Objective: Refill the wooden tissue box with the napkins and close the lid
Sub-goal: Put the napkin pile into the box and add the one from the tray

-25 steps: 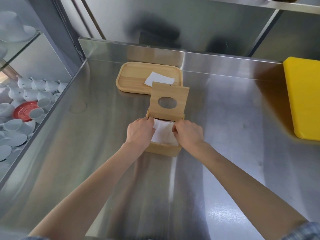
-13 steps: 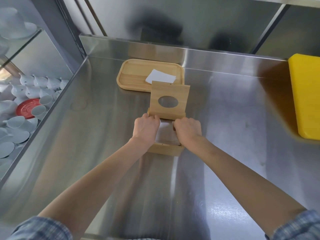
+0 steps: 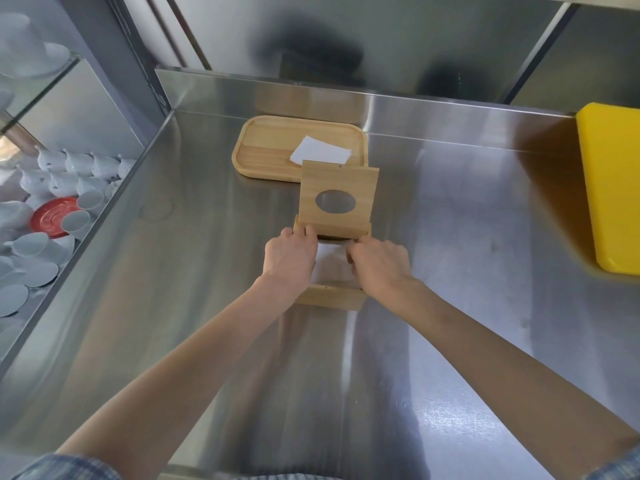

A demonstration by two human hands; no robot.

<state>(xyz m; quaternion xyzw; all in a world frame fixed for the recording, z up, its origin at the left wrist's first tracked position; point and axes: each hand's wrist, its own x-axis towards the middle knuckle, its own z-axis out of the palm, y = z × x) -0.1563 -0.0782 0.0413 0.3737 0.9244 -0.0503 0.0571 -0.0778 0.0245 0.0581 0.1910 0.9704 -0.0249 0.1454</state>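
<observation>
Hands have moved from the napkin stack's near edges to the far end of the wooden tissue box [image 3: 329, 295] at the steel counter's [image 3: 450, 271] centre. Left hand [image 3: 290, 256] and right hand [image 3: 379, 263] curl down, pressing white napkins [image 3: 330, 263] inside; fingertips are hidden. Lid [image 3: 337, 200] stands upright, unclosed. One napkin [image 3: 320, 154] waits on the far tray [image 3: 266, 150].

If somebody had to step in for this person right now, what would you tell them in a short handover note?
Left hand and right hand: both pressing white napkins down into the open square wooden tissue box on the steel counter.
Hinged wooden lid with oval hole: standing upright at the box's far edge.
One more white napkin lies on the rounded wooden tray behind.
Done: a stack is in.
Left: possibly add the tray napkin, then close the lid.
</observation>
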